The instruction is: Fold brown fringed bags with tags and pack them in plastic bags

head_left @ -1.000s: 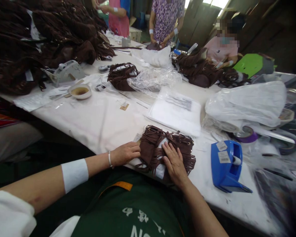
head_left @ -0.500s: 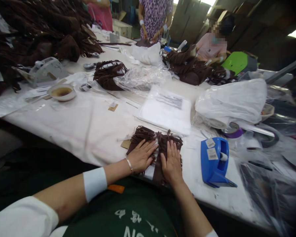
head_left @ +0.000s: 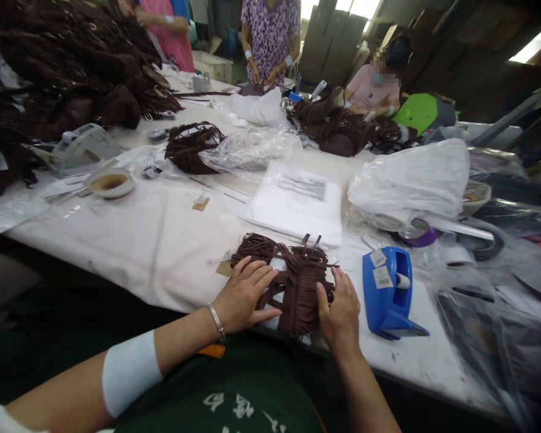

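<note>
A dark brown fringed bag (head_left: 304,294) lies folded at the front edge of the table, pale lining or paper showing through its middle. My left hand (head_left: 246,294) rests across its left part with the fingers stretched out and the thumb apart. Along its right side is my right hand (head_left: 341,310), fingers loosely bent and thumb apart, touching the fringe. Under the bag's left edge a brown card tag (head_left: 224,267) sticks out. To the right of my right hand stands a blue tape dispenser (head_left: 388,291) with white labels.
Behind the bag lies a stack of white plastic bags (head_left: 295,201). A white bowl (head_left: 110,182) of brown liquid sits at left, near a big brown heap (head_left: 72,78). Tape rolls (head_left: 419,233) and clear plastic clutter the right. Several co-workers are across the table (head_left: 130,234).
My right hand has slid right, off the top of the bag to its side. My left hand has moved slightly left, and more of the fringe shows between them.
</note>
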Motion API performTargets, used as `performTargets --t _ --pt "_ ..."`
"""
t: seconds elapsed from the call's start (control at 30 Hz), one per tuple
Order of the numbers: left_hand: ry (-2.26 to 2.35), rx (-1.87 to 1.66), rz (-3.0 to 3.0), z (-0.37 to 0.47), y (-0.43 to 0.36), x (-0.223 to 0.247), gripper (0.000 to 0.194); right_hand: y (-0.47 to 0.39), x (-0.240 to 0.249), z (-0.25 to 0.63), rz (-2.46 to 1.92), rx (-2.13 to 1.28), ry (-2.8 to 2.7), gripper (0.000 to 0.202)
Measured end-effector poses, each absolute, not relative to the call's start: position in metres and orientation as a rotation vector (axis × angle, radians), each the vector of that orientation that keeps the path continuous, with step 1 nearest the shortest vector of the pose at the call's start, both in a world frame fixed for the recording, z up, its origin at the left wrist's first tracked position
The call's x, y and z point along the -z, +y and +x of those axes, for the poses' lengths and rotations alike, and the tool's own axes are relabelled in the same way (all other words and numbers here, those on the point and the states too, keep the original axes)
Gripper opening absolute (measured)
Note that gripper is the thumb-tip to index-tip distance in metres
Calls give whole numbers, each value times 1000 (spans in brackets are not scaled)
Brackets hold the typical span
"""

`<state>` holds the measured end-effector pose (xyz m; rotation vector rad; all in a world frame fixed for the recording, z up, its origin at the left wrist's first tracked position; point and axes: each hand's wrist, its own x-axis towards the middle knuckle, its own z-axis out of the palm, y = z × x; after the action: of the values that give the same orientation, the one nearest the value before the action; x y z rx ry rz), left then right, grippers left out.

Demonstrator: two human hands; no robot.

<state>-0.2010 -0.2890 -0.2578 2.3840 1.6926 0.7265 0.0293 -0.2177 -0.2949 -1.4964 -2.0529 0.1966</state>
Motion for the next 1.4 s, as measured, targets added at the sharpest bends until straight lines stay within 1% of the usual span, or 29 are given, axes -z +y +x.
performTargets --t 0.03,0.07,0.13,0.2,0.27,0.33,0.4,0.43,0.5,0.53,0.6,0.67,0.73,0.8,0.87,0.93,1.0,1.1,1.17,1.23,1.33,1.4 --pt "1714 -684 2378 -194 -287 257 66 -217 288 23 -1438 -174 -2076 63" --pt "1749 -650 2367 -188 -283 258 63 -214 283 14 -1370 -166 -2119 68" --pt "1820 -642 2335 -186 -277 264 49 -208 280 -5 -1264 -190 -2215 72" --pt "1877 -742 2227 -202 -274 272 39 -200 285 -20 -1278 -238 -2236 63" --pt "1952 -889 1976 -234 -279 280 32 -194 295 -26 -1342 -293 -2170 48" --pt "2058 -969 1651 -270 -291 281 29 -192 303 -26 -1370 -362 -2070 36" --pt "2181 -1004 1481 -293 -303 275 29 -191 307 -22 -1357 -443 -1960 31" --pt "2228 -1041 1498 -295 -306 270 30 -191 306 -20 -1360 -490 -1894 31" --pt "2203 -1126 1720 -280 -304 257 30 -192 302 -15 -1409 -607 -1740 36" --pt "2119 -1141 1874 -265 -299 252 29 -193 298 -12 -1449 -676 -1652 40" --pt "1879 -1040 2138 -230 -284 247 27 -195 288 -6 -1520 -755 -1497 48" --pt "1719 -847 2314 -201 -267 249 24 -200 279 -2 -1498 -667 -1461 53" --pt "1723 -670 2418 -191 -253 256 26 -207 274 -4 -1355 -495 -1669 53" --pt "1870 -557 2448 -200 -249 261 31 -215 276 -10 -1199 -363 -2050 51" --pt "2096 -483 2405 -220 -252 258 33 -223 285 -19 -1191 -276 -2369 54" --pt "2299 -441 2322 -237 -261 245 30 -228 292 -27 -1344 -200 -2474 61" --pt "2396 -458 2273 -240 -268 229 29 -231 292 -32 -1468 -138 -2439 64" --pt "2242 -559 2384 -216 -267 221 36 -226 280 -34 -1438 -79 -2366 58" --pt "2066 -556 2476 -194 -259 233 41 -219 274 -34 -1374 -87 -2381 54" --pt "1986 -493 2491 -179 -249 256 45 -212 277 -35 -1374 -109 -2445 54" --pt "2039 -390 2415 -181 -243 290 49 -205 292 -35 -1501 -90 -2504 55" --pt "2096 -359 2373 -196 -249 301 49 -205 301 -36 -1578 -60 -2489 57"
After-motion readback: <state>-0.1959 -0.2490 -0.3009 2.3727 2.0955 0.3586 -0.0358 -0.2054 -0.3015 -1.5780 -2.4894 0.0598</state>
